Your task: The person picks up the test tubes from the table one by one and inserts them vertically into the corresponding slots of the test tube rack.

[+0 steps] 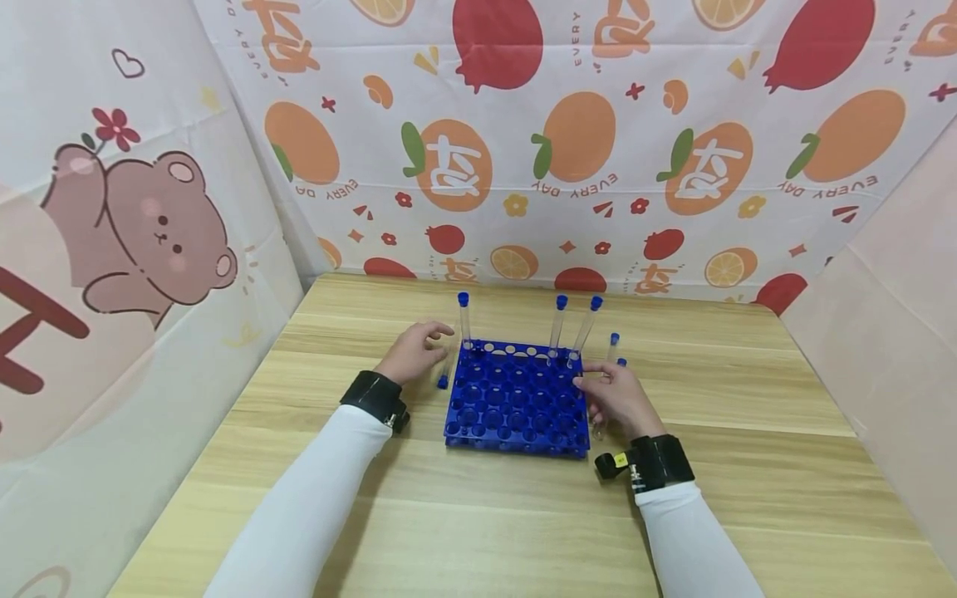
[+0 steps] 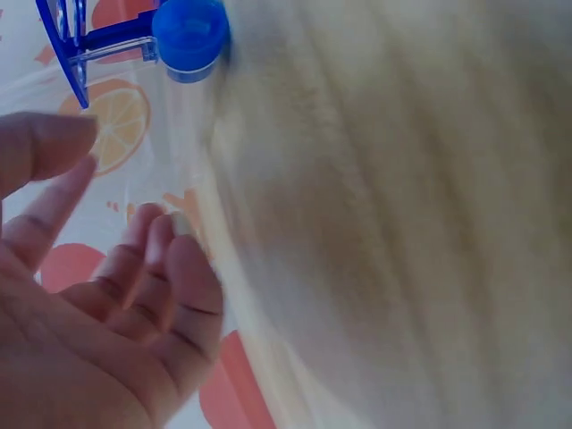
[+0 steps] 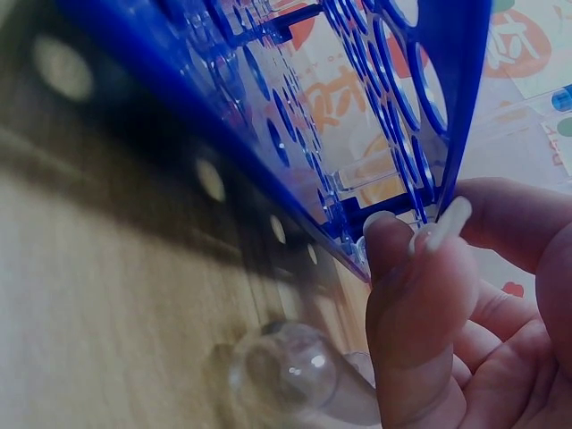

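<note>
A blue test tube rack stands on the wooden table, tiers of round holes in it. Three clear tubes with blue caps rise from its back row: one tube at the left corner, two at the right, including a slightly tilted tube. My right hand grips the rack's right side, thumb and fingers at the edge of the upper plate. Left of the rack, my left hand hovers with loosely bent fingers, holding nothing. Beside it lies a tube with a blue cap.
Right of the rack, more capped tubes lie on the table, one with a blue cap; my right hand partly hides them. A rounded clear tube end shows below that hand. A fruit-print cloth hangs behind the table.
</note>
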A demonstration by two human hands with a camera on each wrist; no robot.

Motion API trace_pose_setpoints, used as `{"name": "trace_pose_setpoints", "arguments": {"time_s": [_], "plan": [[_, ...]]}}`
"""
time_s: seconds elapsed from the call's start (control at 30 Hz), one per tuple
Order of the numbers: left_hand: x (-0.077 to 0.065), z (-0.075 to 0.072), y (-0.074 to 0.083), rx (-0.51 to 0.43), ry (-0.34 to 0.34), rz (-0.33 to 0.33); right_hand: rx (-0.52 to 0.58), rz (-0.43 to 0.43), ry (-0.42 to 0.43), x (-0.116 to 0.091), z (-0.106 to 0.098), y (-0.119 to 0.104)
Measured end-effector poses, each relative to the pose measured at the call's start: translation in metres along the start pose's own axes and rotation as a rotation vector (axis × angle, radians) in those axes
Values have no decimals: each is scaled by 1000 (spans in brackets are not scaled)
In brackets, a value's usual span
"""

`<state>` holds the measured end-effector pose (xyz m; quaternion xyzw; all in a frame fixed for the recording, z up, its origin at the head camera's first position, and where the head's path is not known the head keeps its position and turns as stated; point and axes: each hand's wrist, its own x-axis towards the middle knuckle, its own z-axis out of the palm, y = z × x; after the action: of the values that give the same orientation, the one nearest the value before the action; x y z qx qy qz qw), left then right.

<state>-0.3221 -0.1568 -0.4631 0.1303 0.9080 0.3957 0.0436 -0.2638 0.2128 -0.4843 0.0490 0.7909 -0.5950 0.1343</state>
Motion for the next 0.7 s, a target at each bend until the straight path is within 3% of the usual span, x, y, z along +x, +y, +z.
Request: {"name": "trace_pose_setpoints", "arguments": {"time_s": [0.13,0.33,0.7], "plan": [[3,1,3,48,-85,-40,-3,-4,2,0,0,0],[6,5,4,107,-152,-87,-3,-5,0,0,0,0],[5,6,11,185,-216,-93,-1,-9,0,0,0,0]]}}
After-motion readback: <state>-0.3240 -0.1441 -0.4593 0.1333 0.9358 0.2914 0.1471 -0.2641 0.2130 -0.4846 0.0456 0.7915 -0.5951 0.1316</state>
